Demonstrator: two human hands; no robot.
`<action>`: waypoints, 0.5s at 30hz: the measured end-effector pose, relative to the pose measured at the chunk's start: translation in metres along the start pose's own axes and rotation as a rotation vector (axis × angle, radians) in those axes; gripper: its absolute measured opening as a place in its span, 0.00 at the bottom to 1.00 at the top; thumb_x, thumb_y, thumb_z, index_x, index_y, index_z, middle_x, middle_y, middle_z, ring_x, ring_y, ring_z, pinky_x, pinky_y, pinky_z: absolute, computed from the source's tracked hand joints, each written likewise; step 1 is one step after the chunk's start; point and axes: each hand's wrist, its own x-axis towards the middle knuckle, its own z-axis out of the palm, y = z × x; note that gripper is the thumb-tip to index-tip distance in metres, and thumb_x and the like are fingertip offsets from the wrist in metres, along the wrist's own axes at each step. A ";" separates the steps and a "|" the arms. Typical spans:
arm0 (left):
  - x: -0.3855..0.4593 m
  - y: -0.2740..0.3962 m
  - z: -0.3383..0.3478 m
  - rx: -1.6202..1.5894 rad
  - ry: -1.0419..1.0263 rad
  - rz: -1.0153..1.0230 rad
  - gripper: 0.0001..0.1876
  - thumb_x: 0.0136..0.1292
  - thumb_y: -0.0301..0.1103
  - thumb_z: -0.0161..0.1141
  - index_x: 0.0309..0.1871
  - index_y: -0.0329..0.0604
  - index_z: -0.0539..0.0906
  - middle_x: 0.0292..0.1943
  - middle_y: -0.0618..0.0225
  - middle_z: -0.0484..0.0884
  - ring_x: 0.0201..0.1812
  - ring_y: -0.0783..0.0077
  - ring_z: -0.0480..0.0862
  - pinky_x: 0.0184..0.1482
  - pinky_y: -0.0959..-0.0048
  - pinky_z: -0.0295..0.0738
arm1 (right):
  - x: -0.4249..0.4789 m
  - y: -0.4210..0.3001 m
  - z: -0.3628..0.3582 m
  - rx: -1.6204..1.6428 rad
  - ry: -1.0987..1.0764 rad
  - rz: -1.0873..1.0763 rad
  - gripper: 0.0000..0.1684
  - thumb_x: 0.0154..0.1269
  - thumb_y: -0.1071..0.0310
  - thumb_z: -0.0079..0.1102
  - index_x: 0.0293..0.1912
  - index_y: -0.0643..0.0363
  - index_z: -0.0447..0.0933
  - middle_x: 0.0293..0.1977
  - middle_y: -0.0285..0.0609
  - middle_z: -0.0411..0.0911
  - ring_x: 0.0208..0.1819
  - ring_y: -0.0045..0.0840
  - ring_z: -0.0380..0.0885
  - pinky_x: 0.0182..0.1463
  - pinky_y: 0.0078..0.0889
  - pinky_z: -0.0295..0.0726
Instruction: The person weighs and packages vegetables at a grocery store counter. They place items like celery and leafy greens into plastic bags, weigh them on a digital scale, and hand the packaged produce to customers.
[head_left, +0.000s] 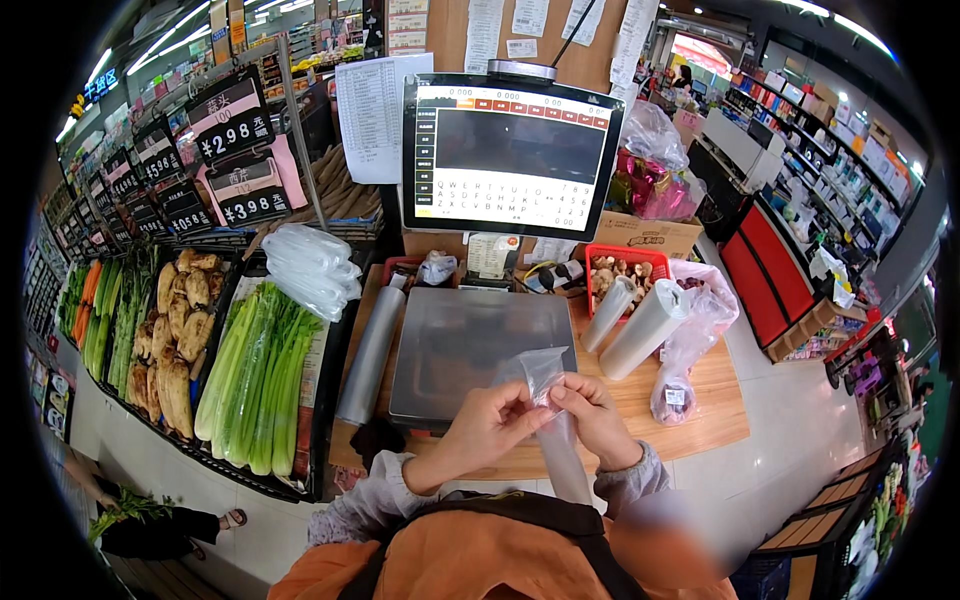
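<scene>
My left hand (486, 421) and my right hand (596, 416) meet in front of me, both pinching the top of a clear plastic produce bag (559, 446). The bag hangs limp toward my apron, and a loose flap of it stands up above my fingers. Behind the hands lies the grey metal plate of a weighing scale (465, 330) on a wooden counter (712, 405). Above the scale rises its lit touch screen (510, 157) with an on-screen keyboard. Nothing rests on the visible part of the plate.
Rolls of plastic bags stand right of the scale (645, 330) and lean at its left (373, 356). A red basket (628, 251) holds mushrooms; beside it sits a pink bag (679, 375). Celery (255, 382) and lotus root (176, 330) fill crates leftward. A person's sandalled foot (234, 518) shows lower left.
</scene>
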 end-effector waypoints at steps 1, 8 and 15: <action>0.000 0.002 -0.001 -0.010 -0.009 -0.005 0.08 0.66 0.31 0.59 0.37 0.33 0.77 0.32 0.68 0.83 0.30 0.85 0.79 0.32 0.84 0.75 | 0.000 0.001 -0.001 0.000 -0.001 0.005 0.07 0.69 0.68 0.55 0.39 0.60 0.78 0.32 0.28 0.78 0.34 0.09 0.73 0.40 0.15 0.72; -0.002 -0.004 -0.005 0.011 -0.004 -0.021 0.08 0.67 0.32 0.59 0.37 0.34 0.78 0.31 0.70 0.82 0.29 0.86 0.78 0.32 0.85 0.73 | 0.002 0.001 -0.003 -0.053 -0.064 -0.004 0.02 0.66 0.71 0.59 0.36 0.58 0.77 0.31 0.28 0.78 0.33 0.09 0.73 0.38 0.14 0.71; -0.001 -0.002 -0.006 -0.010 0.014 -0.038 0.08 0.66 0.32 0.61 0.36 0.35 0.78 0.29 0.73 0.80 0.29 0.86 0.78 0.31 0.86 0.72 | 0.006 0.012 -0.007 0.017 -0.021 -0.029 0.06 0.65 0.73 0.60 0.32 0.57 0.73 0.29 0.28 0.76 0.32 0.09 0.73 0.37 0.14 0.73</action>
